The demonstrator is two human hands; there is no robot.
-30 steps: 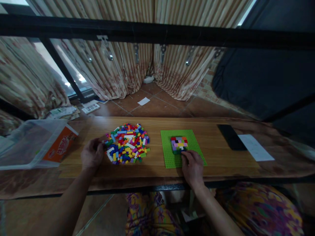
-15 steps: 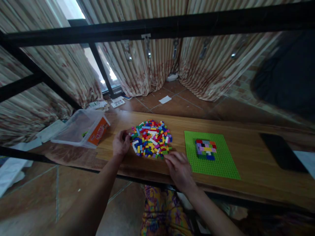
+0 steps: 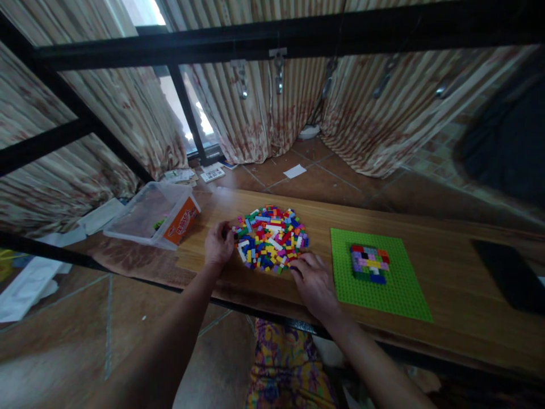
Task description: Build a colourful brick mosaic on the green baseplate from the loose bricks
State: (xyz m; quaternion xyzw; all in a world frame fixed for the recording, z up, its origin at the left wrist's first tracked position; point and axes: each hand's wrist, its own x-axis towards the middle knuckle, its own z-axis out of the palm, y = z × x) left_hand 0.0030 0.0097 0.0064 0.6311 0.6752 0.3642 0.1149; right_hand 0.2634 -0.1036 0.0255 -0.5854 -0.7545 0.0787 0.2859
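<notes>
A round heap of small toy bricks (image 3: 272,241) in many colours lies on the wooden table. At its left edge is my left hand (image 3: 219,244), fingers curled and tips drawn together near a dark spot; what they pinch is hidden. My right hand (image 3: 315,281) rests at the lower right edge of the heap, fingers bent down with the tips against the bricks, and I cannot make out what is between them. To the right lies a green baseplate (image 3: 400,295), bearing a roughly square block of multicoloured bricks (image 3: 369,264).
A clear plastic bin (image 3: 140,236) with an orange label stands tilted at the table's left end, a few green pieces inside. A dark flat slab (image 3: 506,272) lies at the right. A black metal bar (image 3: 298,42) crosses above, before striped curtains (image 3: 264,113).
The whole view has shifted, so the table's things appear further right. My right hand's fingertips have moved slightly up into the heap's edge. My left hand stays at the heap's left side.
</notes>
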